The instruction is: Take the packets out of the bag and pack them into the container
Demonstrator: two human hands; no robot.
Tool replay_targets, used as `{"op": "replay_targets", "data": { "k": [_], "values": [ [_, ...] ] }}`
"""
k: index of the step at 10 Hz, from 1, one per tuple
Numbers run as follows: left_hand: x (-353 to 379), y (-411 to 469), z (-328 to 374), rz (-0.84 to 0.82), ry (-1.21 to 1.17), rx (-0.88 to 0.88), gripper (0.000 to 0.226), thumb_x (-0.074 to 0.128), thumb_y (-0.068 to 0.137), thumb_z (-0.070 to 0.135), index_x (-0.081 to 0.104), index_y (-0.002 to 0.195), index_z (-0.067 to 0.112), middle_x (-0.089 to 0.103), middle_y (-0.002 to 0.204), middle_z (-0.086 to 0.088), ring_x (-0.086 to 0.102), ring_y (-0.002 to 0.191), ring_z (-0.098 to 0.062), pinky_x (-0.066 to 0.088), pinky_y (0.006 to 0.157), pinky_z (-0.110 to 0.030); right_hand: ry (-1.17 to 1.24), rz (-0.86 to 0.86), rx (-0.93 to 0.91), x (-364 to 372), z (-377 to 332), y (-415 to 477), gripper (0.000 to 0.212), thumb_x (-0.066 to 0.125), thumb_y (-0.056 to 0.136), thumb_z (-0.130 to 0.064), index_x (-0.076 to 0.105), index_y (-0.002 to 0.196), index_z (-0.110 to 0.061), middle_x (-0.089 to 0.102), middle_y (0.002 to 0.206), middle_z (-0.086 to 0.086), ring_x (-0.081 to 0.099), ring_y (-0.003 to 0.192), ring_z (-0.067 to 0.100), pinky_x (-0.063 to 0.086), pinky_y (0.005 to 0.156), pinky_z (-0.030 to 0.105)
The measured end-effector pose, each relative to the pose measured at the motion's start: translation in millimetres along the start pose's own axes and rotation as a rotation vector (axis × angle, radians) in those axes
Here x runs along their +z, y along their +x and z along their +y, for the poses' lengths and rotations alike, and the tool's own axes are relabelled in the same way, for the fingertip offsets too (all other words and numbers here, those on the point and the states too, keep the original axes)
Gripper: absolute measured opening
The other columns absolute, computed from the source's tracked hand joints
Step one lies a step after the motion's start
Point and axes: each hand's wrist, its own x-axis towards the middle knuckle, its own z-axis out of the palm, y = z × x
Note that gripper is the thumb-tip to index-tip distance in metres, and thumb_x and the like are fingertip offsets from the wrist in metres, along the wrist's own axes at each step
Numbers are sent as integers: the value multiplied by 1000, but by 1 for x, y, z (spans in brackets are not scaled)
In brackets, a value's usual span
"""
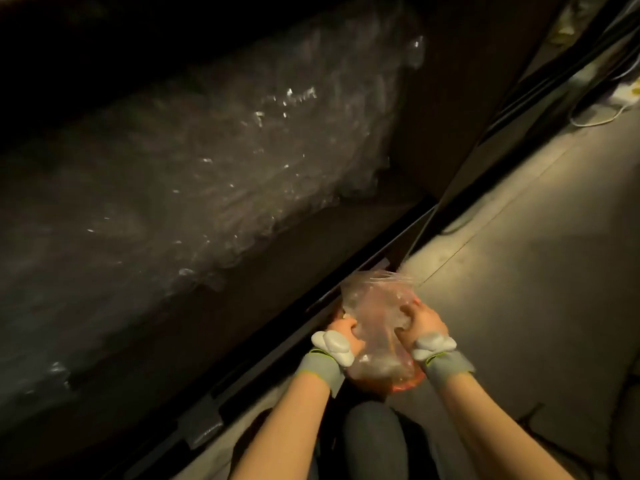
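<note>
A clear plastic bag (372,299) with a reddish tint hangs in front of me, low in the head view. My left hand (341,329) grips its left side. My right hand (424,320) is closed on crumpled plastic at its right side. Pale packets show faintly through the lower part of the bag (377,367), above an orange-red strip at its bottom. Both wrists wear grey bands with white pads. No container is visible in the dim light.
A long dark piece of furniture wrapped in shiny plastic film (221,161) fills the left side. A black rail (263,337) runs along its base. Pale floor (519,271) lies to the right, with a white cable (599,116) at top right. My knee (374,441) is below the bag.
</note>
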Motion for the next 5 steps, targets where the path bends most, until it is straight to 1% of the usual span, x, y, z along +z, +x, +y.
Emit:
{"op": "replay_targets", "data": {
  "k": [1,2,3,4,5],
  "values": [
    [22,31,-12,-65,73,41,54,58,86,26,47,136,9,47,142,-10,44,133,-28,36,111,-32,-79,-40,47,37,22,21,59,60,80,-35,47,136,-22,38,147,5,36,137,26,34,111,33],
    [35,45,-18,-87,199,44,58,52,87,35,42,139,12,26,154,-11,27,143,-26,21,118,-31,-150,-55,73,53,29,27,62,63,81,-39,43,138,-28,28,152,7,29,140,29,29,115,37],
    [42,61,-26,-83,253,2,58,54,88,35,39,142,19,23,156,-9,16,146,-28,19,120,-34,-156,-64,91,56,33,34,56,60,84,-41,42,137,-36,14,157,4,18,144,29,29,115,39],
    [37,51,-23,-48,235,28,53,51,91,39,42,139,19,26,153,-10,25,142,-28,25,118,-35,-102,-34,80,46,33,25,55,60,84,-40,44,136,-36,15,156,1,23,140,28,35,110,39],
    [20,33,-16,11,125,14,47,50,91,28,45,136,17,37,147,-9,43,132,-31,36,112,-37,-70,34,64,24,23,9,52,58,84,-42,47,134,-34,27,150,3,31,134,28,39,106,39]
  ]
}}
